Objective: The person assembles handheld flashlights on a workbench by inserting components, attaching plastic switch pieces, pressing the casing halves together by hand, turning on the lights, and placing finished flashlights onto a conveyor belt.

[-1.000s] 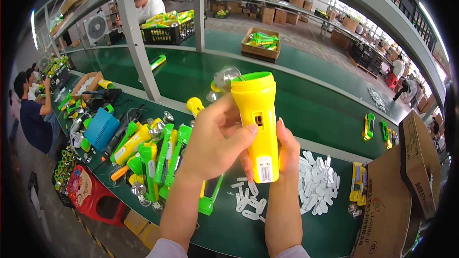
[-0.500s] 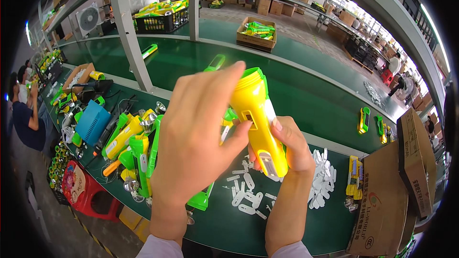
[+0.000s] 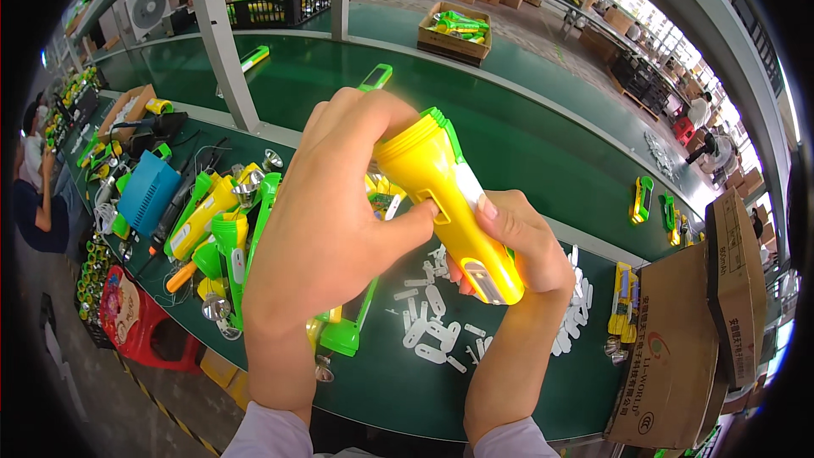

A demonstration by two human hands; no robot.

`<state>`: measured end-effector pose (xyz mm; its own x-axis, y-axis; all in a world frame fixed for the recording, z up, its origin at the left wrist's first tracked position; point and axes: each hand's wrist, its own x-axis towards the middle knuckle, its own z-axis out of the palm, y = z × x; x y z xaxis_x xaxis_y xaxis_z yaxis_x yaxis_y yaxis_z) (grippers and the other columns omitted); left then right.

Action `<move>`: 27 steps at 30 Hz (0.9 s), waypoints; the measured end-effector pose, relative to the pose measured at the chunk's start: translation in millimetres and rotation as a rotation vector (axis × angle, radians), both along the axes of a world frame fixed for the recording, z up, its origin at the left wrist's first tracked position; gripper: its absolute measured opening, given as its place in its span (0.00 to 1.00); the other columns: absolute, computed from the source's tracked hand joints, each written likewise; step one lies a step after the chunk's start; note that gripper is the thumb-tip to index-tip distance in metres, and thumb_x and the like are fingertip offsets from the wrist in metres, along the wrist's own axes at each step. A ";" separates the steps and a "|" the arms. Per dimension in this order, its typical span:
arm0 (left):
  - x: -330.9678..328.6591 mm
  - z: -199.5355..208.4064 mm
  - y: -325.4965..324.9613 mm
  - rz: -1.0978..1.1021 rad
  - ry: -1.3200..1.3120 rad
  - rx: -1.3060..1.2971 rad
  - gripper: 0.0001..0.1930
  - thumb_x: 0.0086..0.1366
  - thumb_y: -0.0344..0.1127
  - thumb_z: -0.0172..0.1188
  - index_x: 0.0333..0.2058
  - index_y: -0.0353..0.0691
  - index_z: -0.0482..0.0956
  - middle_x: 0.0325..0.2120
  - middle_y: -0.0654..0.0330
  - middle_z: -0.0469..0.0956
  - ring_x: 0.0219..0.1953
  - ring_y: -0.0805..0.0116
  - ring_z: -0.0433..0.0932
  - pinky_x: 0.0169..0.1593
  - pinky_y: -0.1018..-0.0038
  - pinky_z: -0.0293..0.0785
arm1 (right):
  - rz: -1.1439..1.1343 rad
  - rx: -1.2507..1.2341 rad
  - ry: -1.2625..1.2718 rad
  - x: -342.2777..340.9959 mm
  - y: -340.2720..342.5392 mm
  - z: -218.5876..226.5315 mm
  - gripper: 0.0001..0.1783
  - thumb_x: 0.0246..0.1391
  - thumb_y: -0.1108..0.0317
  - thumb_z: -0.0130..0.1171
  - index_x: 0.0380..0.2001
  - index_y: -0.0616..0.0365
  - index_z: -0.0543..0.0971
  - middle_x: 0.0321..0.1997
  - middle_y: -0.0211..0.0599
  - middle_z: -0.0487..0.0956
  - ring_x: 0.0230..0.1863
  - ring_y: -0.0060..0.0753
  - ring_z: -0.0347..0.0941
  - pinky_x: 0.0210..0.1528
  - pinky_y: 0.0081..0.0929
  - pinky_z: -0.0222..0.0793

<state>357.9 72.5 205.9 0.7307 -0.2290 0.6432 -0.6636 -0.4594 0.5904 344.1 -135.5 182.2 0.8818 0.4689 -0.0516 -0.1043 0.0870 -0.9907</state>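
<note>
- Long green-topped worktable (image 3: pixel 390 400): spans the near scene; its bare near edge seems to leave the forearms room.
- Large brown cardboard carton (image 3: pixel 670 348): near right, beside the table's working area, presumably within easy reach.
- Heap of green and yellow plastic flashlight housings (image 3: pixel 199 225): left on the table, loosely piled, likely so the left hand can reach it.
- Blue vented plastic box (image 3: pixel 148 192): farther left, beyond the housings, apart from the hands.
- Yellow plastic flashlight body with a flared, threaded end (image 3: pixel 458 203): held above the table between both hands, tilted, flared end far and left, narrow end near and right.
- Left hand (image 3: pixel 326 220): thumb tip at the body's rectangular frame (image 3: pixel 443 219), fingers curled toward the flared end; fingertips hidden, so cannot tell whether it grips.
- Right hand (image 3: pixel 526 237): grasps the narrow part, thumb on top, seemingly to steady it.
- Small white oval plastic pieces (image 3: pixel 435 298): scattered below, apart from the body.
</note>
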 end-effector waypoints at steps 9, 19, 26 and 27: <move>-3.8 -0.9 8.4 0.041 -0.007 0.102 0.23 0.43 0.26 0.69 0.40 0.36 0.72 0.35 0.57 0.75 0.39 0.63 0.75 0.48 0.70 0.70 | 0.025 -0.042 0.038 4.4 3.4 -3.0 0.33 0.60 0.42 0.54 0.34 0.70 0.77 0.23 0.45 0.78 0.20 0.30 0.75 0.22 0.24 0.70; -5.1 -3.2 5.4 0.145 -0.009 0.166 0.22 0.42 0.25 0.68 0.38 0.36 0.72 0.32 0.55 0.76 0.36 0.59 0.76 0.44 0.67 0.71 | 0.020 -0.108 0.001 7.8 6.0 -10.7 0.32 0.62 0.42 0.51 0.31 0.69 0.78 0.21 0.41 0.77 0.19 0.28 0.74 0.21 0.23 0.67; 3.3 -8.3 -5.9 0.154 -0.026 0.059 0.19 0.42 0.24 0.64 0.37 0.35 0.71 0.31 0.55 0.75 0.36 0.58 0.74 0.44 0.67 0.70 | -0.030 -0.054 -0.004 9.6 7.5 -11.9 0.32 0.63 0.42 0.50 0.31 0.67 0.77 0.20 0.41 0.76 0.18 0.28 0.74 0.20 0.23 0.68; 4.0 -8.1 -6.7 0.146 -0.018 0.046 0.19 0.42 0.23 0.64 0.36 0.34 0.71 0.31 0.55 0.75 0.36 0.58 0.74 0.44 0.67 0.70 | -0.032 -0.054 -0.003 9.3 6.8 -10.7 0.32 0.63 0.42 0.50 0.31 0.67 0.77 0.20 0.41 0.76 0.18 0.28 0.74 0.20 0.23 0.68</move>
<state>361.9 65.8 197.9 0.7465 -0.1513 0.6479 -0.5985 -0.5781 0.5546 353.4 -128.7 171.5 0.8965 0.4370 -0.0731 -0.0988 0.0364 -0.9944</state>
